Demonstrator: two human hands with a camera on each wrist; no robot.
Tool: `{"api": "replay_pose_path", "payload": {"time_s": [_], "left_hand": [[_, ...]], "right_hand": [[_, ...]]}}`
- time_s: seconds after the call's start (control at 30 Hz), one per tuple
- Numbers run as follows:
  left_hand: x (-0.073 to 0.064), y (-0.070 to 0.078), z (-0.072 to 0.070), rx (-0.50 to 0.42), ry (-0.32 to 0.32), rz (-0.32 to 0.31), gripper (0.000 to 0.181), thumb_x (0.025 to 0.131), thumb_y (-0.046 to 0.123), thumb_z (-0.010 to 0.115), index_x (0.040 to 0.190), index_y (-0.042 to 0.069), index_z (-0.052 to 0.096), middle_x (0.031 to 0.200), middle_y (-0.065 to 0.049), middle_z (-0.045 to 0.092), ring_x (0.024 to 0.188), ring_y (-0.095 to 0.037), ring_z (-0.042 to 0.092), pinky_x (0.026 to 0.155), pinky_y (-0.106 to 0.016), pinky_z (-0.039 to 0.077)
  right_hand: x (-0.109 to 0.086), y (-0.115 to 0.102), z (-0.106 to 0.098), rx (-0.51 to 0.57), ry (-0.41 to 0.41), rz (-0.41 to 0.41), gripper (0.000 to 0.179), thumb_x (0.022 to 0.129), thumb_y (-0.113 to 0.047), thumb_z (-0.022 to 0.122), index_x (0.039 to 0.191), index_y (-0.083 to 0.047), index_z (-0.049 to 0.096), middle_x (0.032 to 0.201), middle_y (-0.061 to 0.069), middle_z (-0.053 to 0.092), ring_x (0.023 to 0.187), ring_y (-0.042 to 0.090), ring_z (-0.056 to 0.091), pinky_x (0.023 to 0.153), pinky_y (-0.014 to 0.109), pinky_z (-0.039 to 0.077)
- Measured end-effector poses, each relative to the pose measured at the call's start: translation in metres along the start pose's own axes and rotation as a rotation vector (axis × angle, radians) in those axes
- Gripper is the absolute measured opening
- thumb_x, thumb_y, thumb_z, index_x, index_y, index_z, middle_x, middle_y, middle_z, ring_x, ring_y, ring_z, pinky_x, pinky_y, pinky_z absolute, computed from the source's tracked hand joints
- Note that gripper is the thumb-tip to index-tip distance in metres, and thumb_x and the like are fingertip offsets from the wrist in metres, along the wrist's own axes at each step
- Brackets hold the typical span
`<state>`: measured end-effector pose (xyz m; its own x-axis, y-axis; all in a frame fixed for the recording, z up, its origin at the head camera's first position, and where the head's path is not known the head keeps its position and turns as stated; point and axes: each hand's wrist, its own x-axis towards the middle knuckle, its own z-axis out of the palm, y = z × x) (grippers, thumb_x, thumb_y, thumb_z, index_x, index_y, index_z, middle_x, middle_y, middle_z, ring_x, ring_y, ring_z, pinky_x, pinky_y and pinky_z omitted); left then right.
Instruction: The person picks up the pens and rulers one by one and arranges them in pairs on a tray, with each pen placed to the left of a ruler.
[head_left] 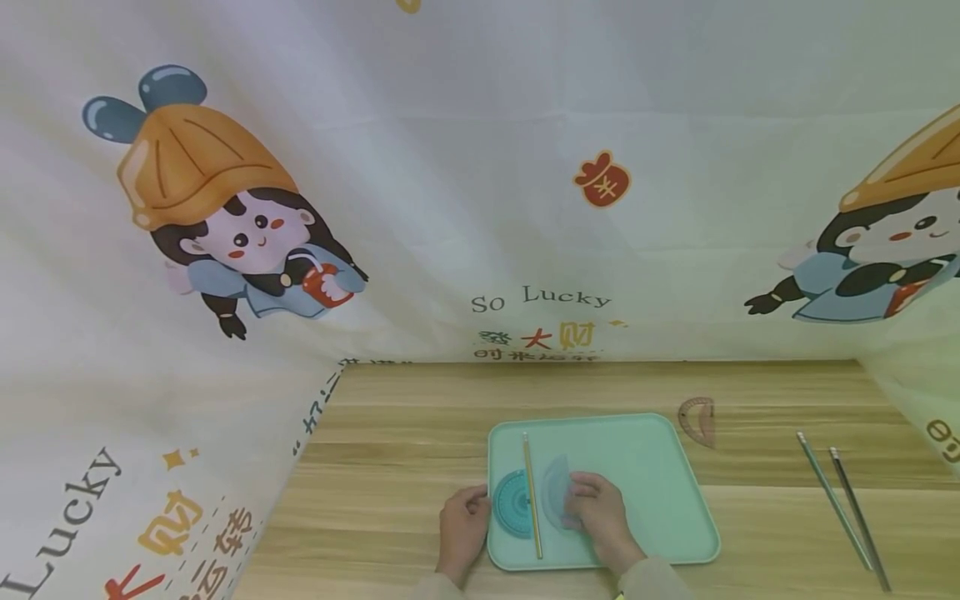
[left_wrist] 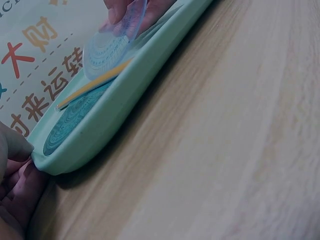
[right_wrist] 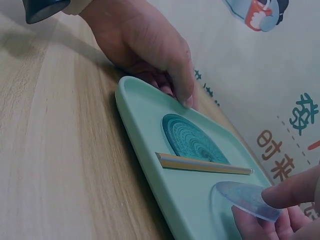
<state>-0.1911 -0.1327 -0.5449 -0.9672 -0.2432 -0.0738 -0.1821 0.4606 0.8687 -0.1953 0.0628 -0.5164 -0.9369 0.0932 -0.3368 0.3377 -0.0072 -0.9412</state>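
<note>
My right hand (head_left: 602,514) pinches a clear bluish protractor (head_left: 556,492) by its straight edge, thumb on one face and fingers on the other. It is held tilted over the mint-green tray (head_left: 652,492). At the tray's left side, my left hand (head_left: 462,529) grips the rim, with the thumb at the top edge and the fingers curled beneath, as the left wrist view shows. Inside the tray by that rim lies a teal protractor (head_left: 512,504). A yellow pencil (head_left: 532,492) lies lengthwise along the teal protractor's right side, between the two protractors.
Beyond the tray's far right corner, a brownish-pink protractor (head_left: 698,421) lies on the wooden table (head_left: 375,467). Farther right are a grey-green pencil (head_left: 834,496) and a dark pencil (head_left: 859,517), side by side. A printed white cloth (head_left: 420,208) hangs behind the table.
</note>
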Motion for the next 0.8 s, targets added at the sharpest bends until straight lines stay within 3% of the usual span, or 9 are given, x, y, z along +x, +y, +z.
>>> {"api": "replay_pose_path", "payload": {"time_s": [0.23, 0.8], "left_hand": [[-0.0008, -0.0016, 0.0007, 0.005, 0.008, 0.004, 0.025, 0.088, 0.008, 0.056, 0.11, 0.002, 0.068, 0.095, -0.008, 0.068, 0.08, -0.013, 0.06, 0.067, -0.028, 0.051], [-0.0013, -0.0003, 0.0, -0.003, 0.009, 0.026, 0.025, 0.088, 0.007, 0.056, 0.11, 0.001, 0.068, 0.093, -0.007, 0.067, 0.079, -0.013, 0.06, 0.066, -0.025, 0.05]], "right_hand": [[-0.0001, 0.0023, -0.0007, -0.112, 0.052, -0.016, 0.051, 0.073, 0.004, 0.06, 0.123, 0.007, 0.053, 0.11, 0.022, 0.058, 0.091, 0.025, 0.059, 0.075, 0.034, 0.054], [-0.001, 0.0016, -0.0044, -0.194, 0.062, -0.027, 0.048, 0.074, 0.001, 0.062, 0.121, 0.007, 0.055, 0.108, 0.021, 0.06, 0.097, 0.03, 0.058, 0.082, 0.04, 0.05]]}}
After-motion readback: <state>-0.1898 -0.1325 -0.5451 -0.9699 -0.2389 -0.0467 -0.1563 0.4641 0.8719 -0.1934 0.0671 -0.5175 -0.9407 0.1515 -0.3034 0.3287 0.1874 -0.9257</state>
